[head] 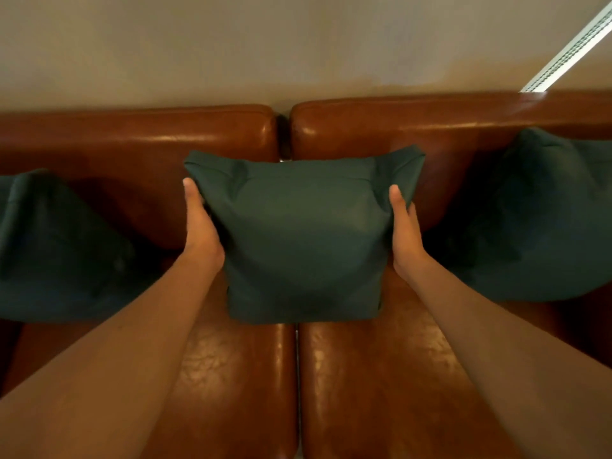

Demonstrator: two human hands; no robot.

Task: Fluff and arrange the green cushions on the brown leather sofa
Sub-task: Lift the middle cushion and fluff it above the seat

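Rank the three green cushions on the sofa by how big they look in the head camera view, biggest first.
1. middle cushion, fully in view, pressed between the left hand and right hand.
2 or 3. right cushion and left cushion: both are cut off by the frame edges and stretched by the wide lens, so I cannot rank them.

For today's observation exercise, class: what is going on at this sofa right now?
A person is pressing the middle green cushion between both hands, the left hand on its left side and the right hand on its right. The cushion stands upright over the gap between the two seats of the brown leather sofa. Two more green cushions lean at the left and right.
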